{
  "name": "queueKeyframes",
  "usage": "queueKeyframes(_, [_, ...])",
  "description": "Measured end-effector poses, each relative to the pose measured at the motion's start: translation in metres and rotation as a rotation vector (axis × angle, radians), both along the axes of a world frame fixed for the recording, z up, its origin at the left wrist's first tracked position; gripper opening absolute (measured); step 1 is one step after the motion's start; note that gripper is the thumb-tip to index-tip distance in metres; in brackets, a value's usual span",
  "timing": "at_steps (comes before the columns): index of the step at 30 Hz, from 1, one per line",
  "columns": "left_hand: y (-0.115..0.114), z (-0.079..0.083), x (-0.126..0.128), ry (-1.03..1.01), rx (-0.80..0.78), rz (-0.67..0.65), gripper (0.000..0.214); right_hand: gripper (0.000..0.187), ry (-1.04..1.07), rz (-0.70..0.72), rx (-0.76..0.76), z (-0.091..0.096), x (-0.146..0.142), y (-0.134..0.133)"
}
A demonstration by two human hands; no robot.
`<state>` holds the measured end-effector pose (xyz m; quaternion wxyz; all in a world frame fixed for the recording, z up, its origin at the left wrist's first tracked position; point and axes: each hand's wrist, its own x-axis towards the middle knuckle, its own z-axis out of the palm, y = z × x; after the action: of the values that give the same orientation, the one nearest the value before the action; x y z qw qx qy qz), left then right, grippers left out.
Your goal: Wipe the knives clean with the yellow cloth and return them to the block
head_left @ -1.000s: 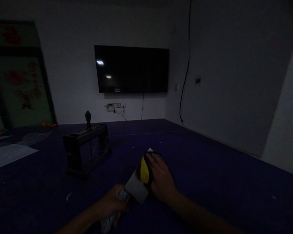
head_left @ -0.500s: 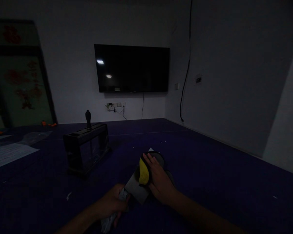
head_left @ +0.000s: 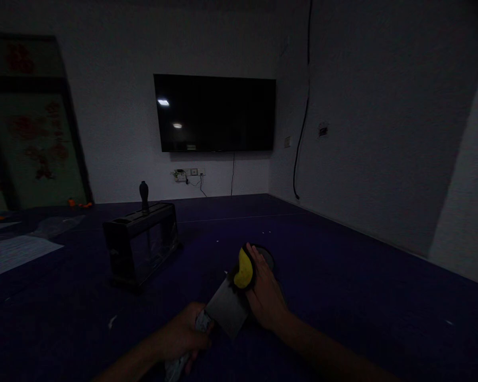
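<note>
My left hand [head_left: 185, 331] is closed around the pale handle [head_left: 178, 366] of a cleaver. Its broad, grey, rectangular blade [head_left: 228, 309] points up and away to the right. My right hand [head_left: 266, 294] holds a folded cleaning cloth, yellow [head_left: 245, 268] on one face and grey on the other, with dark edging. The cloth touches the upper part of the blade and hides its far end. The right fingers lie together over the cloth. Dim light blurs the handle's details.
A black knife block [head_left: 141, 220] with clear sides stands on the dark blue floor at left, one black handle sticking up. Pale paper [head_left: 19, 254] and clear plastic [head_left: 59, 225] lie farther left. A television [head_left: 217, 114] hangs on the wall beyond, above sockets and cables.
My right hand and the cloth have shifted a little right, toward the blade's far end, so more of the blade shows. The left hand has hardly moved on the handle.
</note>
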<state>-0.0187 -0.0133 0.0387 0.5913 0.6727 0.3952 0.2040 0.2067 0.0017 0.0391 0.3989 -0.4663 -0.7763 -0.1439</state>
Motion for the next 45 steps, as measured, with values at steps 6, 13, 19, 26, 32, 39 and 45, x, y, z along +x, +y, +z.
queueKeyframes(6, [-0.002,0.003,0.002,0.019,-0.019,0.014,0.02,0.074,0.022,-0.01,-0.004,-0.002,-0.001,0.001])
queueKeyframes(13, [-0.003,0.002,0.003,0.011,-0.006,0.054,0.021,0.076,-0.047,0.015,-0.016,-0.005,-0.001,0.003])
queueKeyframes(19, [-0.002,0.001,0.004,-0.033,-0.026,0.05,0.021,0.079,-0.075,0.035,-0.033,-0.006,-0.002,0.003])
queueKeyframes(26, [-0.001,-0.004,0.002,-0.051,-0.019,0.114,0.026,0.079,-0.074,0.082,-0.035,-0.004,-0.001,-0.002])
queueKeyframes(32, [-0.001,0.002,0.002,-0.009,-0.015,0.033,0.02,0.076,0.011,0.024,0.002,-0.004,-0.001,-0.001])
queueKeyframes(39, [0.002,0.001,-0.001,0.017,-0.014,-0.008,0.019,0.073,0.05,-0.039,0.034,-0.007,0.002,0.002])
queueKeyframes(45, [-0.001,0.0,0.001,-0.018,-0.005,0.016,0.018,0.075,0.002,-0.026,0.034,-0.006,0.002,0.003])
